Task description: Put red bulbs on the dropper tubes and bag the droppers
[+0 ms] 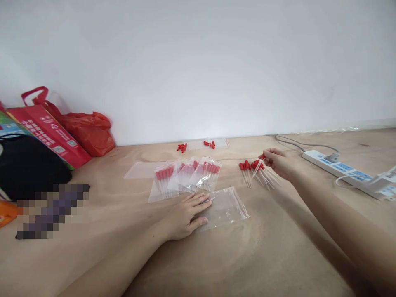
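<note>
My left hand [188,215] lies flat with its fingers spread, its fingertips on the left end of a clear zip bag [225,208]. My right hand [276,161] pinches a glass dropper by its red bulb [262,156], its thin tube slanting down to the left. Beneath and left of that hand is a loose pile of red-topped droppers [246,165] on the wooden table. Beyond my left hand, several overlapping clear bags [185,177] hold red-topped droppers side by side.
Small red bulbs [182,147] lie near the wall, some on a clear bag. A white power strip [343,169] with cables is at the right. Red bags [93,132], a black bag [34,165] and a blurred-out object [55,212] are at the left.
</note>
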